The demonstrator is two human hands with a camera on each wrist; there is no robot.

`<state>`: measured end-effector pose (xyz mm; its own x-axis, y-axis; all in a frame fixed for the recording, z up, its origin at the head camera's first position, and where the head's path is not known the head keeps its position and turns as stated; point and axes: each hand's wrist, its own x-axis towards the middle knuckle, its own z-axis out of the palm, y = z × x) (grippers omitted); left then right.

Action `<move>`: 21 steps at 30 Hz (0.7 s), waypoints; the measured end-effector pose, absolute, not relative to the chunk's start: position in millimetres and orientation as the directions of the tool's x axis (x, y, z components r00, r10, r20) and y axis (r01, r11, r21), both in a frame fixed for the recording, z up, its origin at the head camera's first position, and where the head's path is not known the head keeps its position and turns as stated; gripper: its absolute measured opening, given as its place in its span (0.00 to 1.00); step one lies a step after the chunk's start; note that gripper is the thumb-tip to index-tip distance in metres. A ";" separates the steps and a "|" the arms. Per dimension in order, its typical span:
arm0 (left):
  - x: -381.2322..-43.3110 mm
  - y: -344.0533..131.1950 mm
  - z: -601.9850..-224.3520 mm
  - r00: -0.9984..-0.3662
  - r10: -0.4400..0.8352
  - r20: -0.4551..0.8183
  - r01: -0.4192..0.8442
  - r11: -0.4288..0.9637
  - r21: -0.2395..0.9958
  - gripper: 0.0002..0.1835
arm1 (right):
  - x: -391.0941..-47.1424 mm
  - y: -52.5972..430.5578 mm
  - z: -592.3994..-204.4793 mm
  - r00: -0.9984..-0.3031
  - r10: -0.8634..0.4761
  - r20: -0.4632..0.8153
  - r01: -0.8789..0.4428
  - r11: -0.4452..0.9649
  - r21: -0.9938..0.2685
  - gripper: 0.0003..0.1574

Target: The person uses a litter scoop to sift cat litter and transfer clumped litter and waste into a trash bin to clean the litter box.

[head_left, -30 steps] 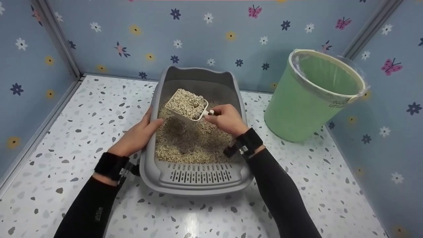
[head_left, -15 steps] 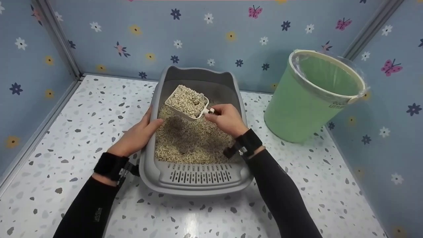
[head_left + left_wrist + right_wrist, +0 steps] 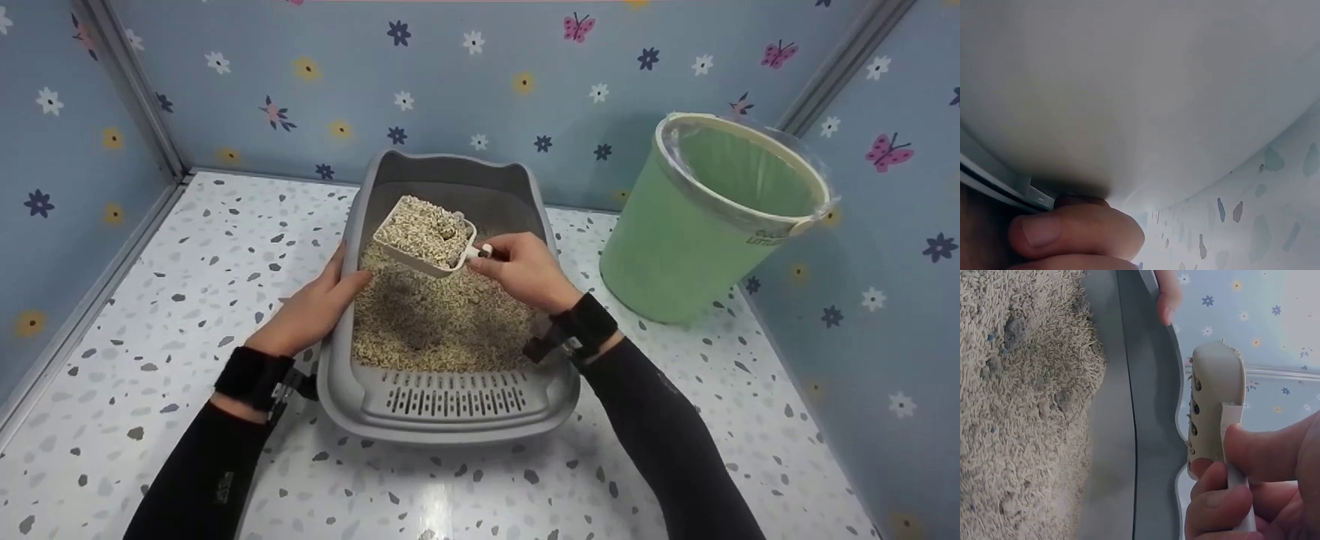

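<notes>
My right hand (image 3: 525,271) grips the handle of a white litter scoop (image 3: 417,262), held above the litter box. The scoop is heaped with pale pellet litter and a few grey clumps. Slots in its underside show in the right wrist view, where thumb and fingers wrap the handle (image 3: 1234,417). On the left side, my left hand (image 3: 311,307) grips the rim of the grey litter box (image 3: 450,427), thumb inside and fingers outside. Pellet litter (image 3: 435,330) covers the box floor, with darker patches; the right wrist view shows grey clumps (image 3: 1015,333) in it.
A green bin (image 3: 667,240) with a clear plastic liner stands to the right of the box. The speckled white floor (image 3: 202,300) surrounds the box. Blue flowered panels (image 3: 465,90) rise behind and on both sides.
The scoop rose slightly, then dipped a little, staying over the box. My right wrist and forearm have swung to the right. The left hand keeps its place on the rim.
</notes>
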<state>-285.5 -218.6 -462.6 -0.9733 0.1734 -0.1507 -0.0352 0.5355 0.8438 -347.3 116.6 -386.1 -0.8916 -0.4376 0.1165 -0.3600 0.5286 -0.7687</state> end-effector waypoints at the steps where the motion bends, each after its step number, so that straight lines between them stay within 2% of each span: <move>1: -285.5 -218.2 -462.2 -0.973 0.174 -0.154 -0.037 0.537 0.843 0.52 | -347.2 119.8 -384.3 -0.889 -0.442 0.117 -0.361 0.521 -0.773 0.08; 10: -287.1 -213.0 -459.9 -0.970 0.199 -0.141 -0.009 0.550 0.835 0.53 | -346.1 156.3 -379.6 -0.897 -0.429 0.108 -0.348 0.534 -0.771 0.08; 17: -287.5 -214.4 -460.4 -0.974 0.191 -0.125 -0.003 0.538 0.843 0.51 | -349.7 149.4 -379.0 -0.875 -0.475 0.089 -0.366 0.532 -0.763 0.09; 21: -285.6 -213.7 -463.6 -0.974 0.194 -0.116 0.004 0.529 0.848 0.51 | -347.1 161.7 -374.6 -0.860 -0.505 0.066 -0.389 0.569 -0.725 0.08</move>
